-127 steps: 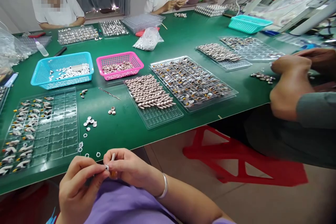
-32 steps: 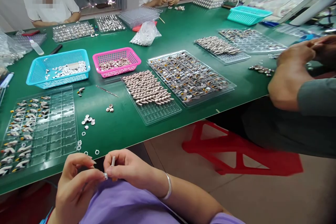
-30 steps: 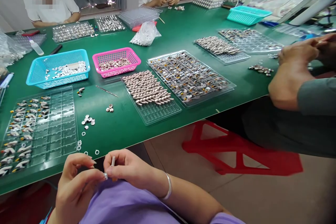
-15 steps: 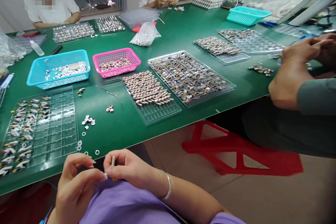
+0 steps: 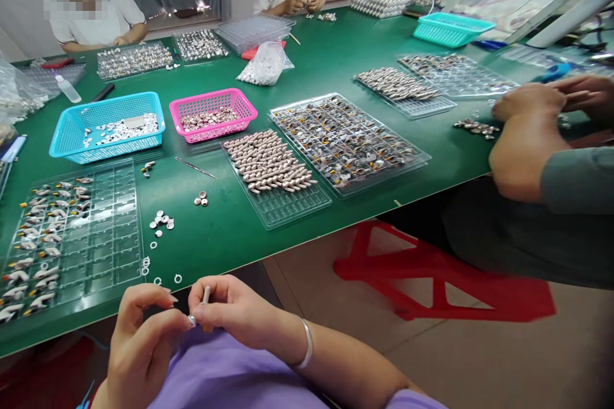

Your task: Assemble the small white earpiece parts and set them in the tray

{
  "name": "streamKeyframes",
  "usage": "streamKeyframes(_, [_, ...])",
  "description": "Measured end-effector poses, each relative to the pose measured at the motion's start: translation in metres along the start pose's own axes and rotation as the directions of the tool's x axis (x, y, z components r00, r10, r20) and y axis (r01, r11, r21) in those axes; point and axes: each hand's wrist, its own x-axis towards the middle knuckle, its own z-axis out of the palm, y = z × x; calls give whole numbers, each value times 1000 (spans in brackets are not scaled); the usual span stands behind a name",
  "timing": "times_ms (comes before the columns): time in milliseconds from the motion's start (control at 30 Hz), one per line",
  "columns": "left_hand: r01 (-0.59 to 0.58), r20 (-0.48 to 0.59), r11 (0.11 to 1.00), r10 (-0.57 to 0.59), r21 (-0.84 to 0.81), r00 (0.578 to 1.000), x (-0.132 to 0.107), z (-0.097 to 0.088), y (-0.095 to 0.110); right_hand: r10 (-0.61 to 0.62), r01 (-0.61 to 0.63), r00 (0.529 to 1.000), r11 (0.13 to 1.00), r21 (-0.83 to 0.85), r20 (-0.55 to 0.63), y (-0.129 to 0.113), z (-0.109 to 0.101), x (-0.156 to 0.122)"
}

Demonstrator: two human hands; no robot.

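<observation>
My right hand [image 5: 240, 308] pinches a small earbud shell [image 5: 206, 296] between thumb and fingers, its pale stem pointing up and a bit of orange showing below. My left hand [image 5: 144, 332] has its thumb tip against the earbud's round white end, with the index finger curled above and apart. Its other fingers are partly hidden behind the thumb. Both hands are over my lap, just off the table's front edge. Close by on the table lie several white rings [image 5: 178, 278], a cluster of white caps [image 5: 162, 220] and a clear tray [image 5: 103, 230] partly filled with earbud parts.
Tweezers [image 5: 196, 167] lie behind the brown-backed caps [image 5: 200, 199]. A blue basket [image 5: 108, 147] and a pink basket [image 5: 213, 134] hold small parts. Filled trays [image 5: 352, 144] stand right of them. A co-worker's arm [image 5: 520, 140] reaches in at right, above a red stool [image 5: 441, 275].
My hands stay nearly still on the earbud shell, with only a slight shift. The co-worker's hands at the right have moved down a little.
</observation>
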Motion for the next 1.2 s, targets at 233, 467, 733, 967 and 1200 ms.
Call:
streamKeyframes(233, [-10,-1,1000,10,14,1000,0,0,3,6,-1,999,995,98,-44,6,1,2])
streamKeyframes(467, [32,-17,999,-31,33,999,-1,2,1,-20,23,999,997,72,-48,3,1,1])
streamKeyframes(733, [62,-10,998,-62,14,998,-2,0,2,-15,15,1000,1000,0,-12,2,0,0])
streamKeyframes(967, [68,-5,998,-68,12,998,-1,1,1,-8,8,1000,1000,1,-10,3,0,-1])
streamKeyframes(1200, [55,-4,998,-55,5,998,1,0,3,-5,5,1000,1000,1,-2,3,0,-1])
